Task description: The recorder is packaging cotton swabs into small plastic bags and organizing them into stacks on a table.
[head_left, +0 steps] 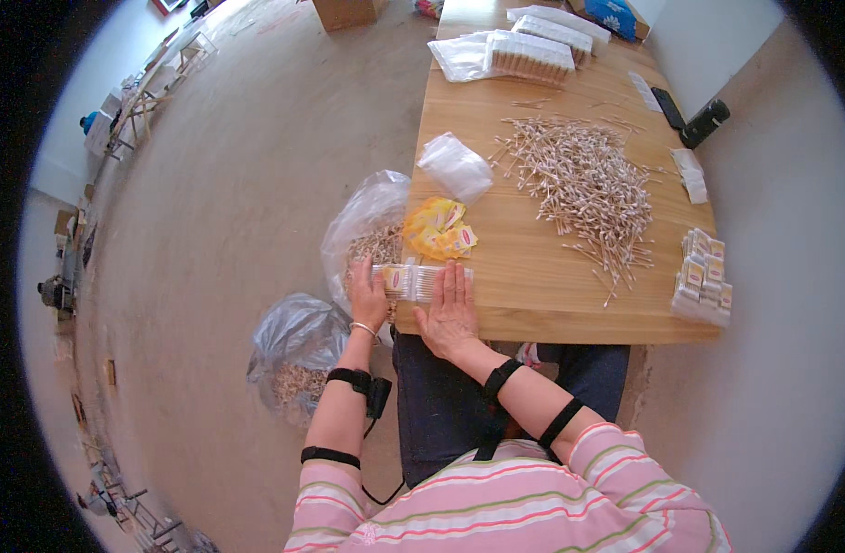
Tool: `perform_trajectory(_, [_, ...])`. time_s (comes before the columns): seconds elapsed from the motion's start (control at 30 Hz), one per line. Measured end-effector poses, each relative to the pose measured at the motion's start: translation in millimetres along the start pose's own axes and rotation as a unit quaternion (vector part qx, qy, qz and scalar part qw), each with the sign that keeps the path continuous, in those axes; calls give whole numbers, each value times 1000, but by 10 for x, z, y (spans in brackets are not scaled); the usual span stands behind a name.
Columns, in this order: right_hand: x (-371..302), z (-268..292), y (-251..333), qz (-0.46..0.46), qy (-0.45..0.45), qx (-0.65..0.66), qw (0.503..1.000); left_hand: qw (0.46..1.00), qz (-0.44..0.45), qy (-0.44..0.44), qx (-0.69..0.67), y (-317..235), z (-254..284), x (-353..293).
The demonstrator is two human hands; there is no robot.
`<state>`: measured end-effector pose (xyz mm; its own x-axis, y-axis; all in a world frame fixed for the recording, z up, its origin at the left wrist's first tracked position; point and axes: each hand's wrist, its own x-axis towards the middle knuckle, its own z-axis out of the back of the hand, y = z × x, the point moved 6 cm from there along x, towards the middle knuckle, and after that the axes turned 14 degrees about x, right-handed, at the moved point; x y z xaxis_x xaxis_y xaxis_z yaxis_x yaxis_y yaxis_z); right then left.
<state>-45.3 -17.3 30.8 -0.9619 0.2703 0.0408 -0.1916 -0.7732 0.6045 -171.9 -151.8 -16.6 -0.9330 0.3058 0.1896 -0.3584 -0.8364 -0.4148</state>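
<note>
A clear packet of cotton swabs (424,284) with a small yellow and white card (395,280) in it lies at the table's near left corner. My left hand (365,300) grips its left end, which juts past the table edge. Flat on the packet's right part rests my right hand (450,313), fingers stretched out side by side and covering some of the swabs. Just beyond the packet sits a heap of yellow cards (439,229), with a stack of clear plastic sleeves (456,166) farther back.
Loose cotton swabs (588,175) form a big pile on the wooden table (524,309). Filled packets (703,276) are stacked at the right edge, bagged swabs (530,57) at the far end. A black bottle (704,123) stands by the wall. Two plastic bags (298,336) (367,207) hold swabs at left.
</note>
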Motion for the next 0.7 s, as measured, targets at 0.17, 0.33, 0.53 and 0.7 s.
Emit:
perform_trajectory(0.17, [37,-89,13,-7,35,3,999,946,94,107,-290,-14,-195,45])
perform_trajectory(0.33, [51,-99,106,24,-23,21,999,882,145,138,-426,-71,-102,26])
perform_trajectory(0.53, [108,-164,209,17,-16,33,999,870,152,125,-452,-142,-61,23])
perform_trajectory(0.7, [108,-164,231,28,2,38,999,870,160,124,-450,-97,-107,19])
